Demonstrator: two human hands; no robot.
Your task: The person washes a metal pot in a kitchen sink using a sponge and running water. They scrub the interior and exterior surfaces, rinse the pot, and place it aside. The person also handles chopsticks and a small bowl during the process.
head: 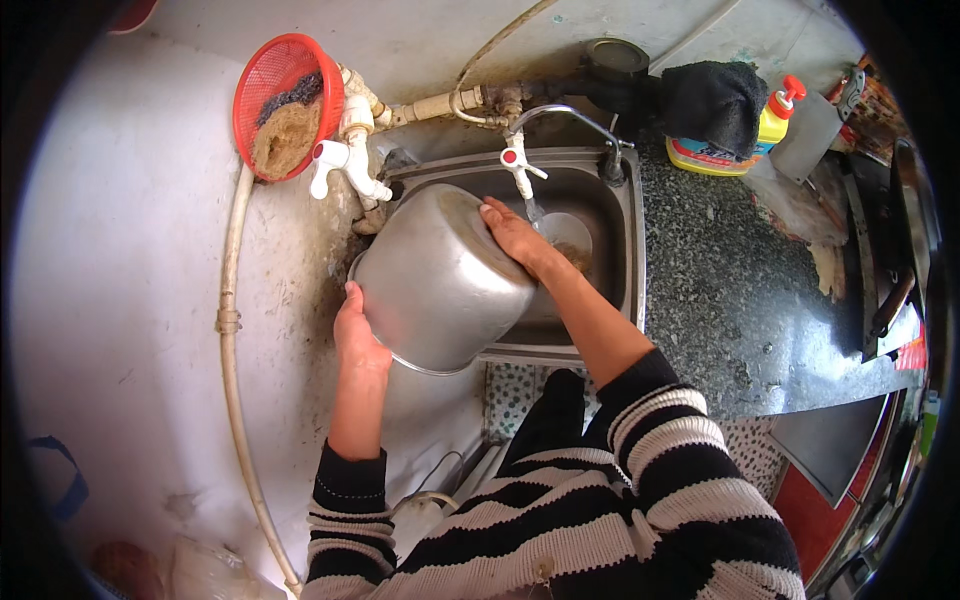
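Note:
A large metal pot (442,292) is tipped on its side over the left part of the stainless steel sink (639,247). Its outer base faces up and to the right, so the inside is hidden. My left hand (357,330) grips the rim at the lower left, thumb on the outer wall. Against the base edge at the upper right lies my right hand (514,232), fingers spread along the metal. Just beyond that hand, water runs from a white plastic tap (517,161) into the sink. A pale round item (568,229) sits in the basin under the stream, partly covered by my right forearm.
A red mesh basket (330,105) with scouring fibre hangs on the left wall beside a second white tap (334,169). Right of the sink, a granite countertop (712,285) holds a yellow pump bottle (769,127) draped with a black cloth (712,105). A cleaver (810,135) stands behind.

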